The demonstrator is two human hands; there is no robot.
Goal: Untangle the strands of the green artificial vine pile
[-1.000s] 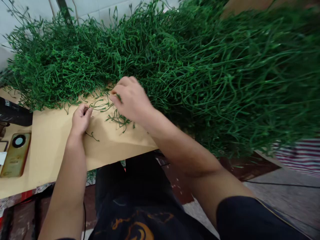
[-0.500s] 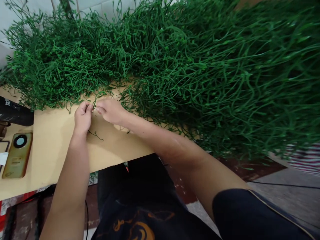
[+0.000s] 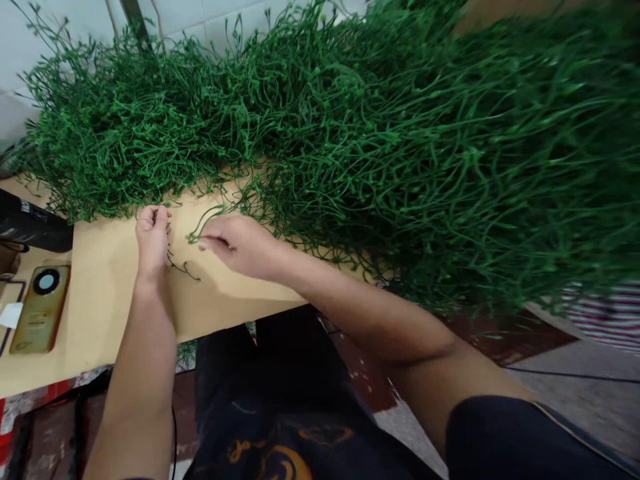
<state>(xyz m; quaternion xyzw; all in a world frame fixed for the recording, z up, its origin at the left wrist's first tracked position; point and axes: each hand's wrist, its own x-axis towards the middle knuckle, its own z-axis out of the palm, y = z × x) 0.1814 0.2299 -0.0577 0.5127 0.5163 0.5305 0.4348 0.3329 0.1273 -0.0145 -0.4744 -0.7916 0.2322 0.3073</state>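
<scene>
My left hand (image 3: 153,233) is closed above the tan board (image 3: 113,287), its fingers curled together. A thin dark green stem (image 3: 185,268) trails from beside its palm; the grip itself is partly hidden. To its right, my right hand (image 3: 243,245) pinches a slender green stem with a small bud cluster (image 3: 192,239) at the fingertips. This stem curves up and away from the thumb and forefinger. Just beyond both hands lies a large heap of green budded plastic-looking stems (image 3: 320,127), spread across the back and right.
A gold phone (image 3: 40,310) lies at the left, with a black cylindrical container (image 3: 33,223) behind it. Pale wall tiles (image 3: 190,30) rise behind the heap. Striped red-and-white fabric (image 3: 605,313) shows at the lower right, near a dark cable (image 3: 575,375) above the floor.
My hands have moved apart: the left a little to the left, the right toward the right and nearer me. A curved green stem now shows at my right fingertips.
</scene>
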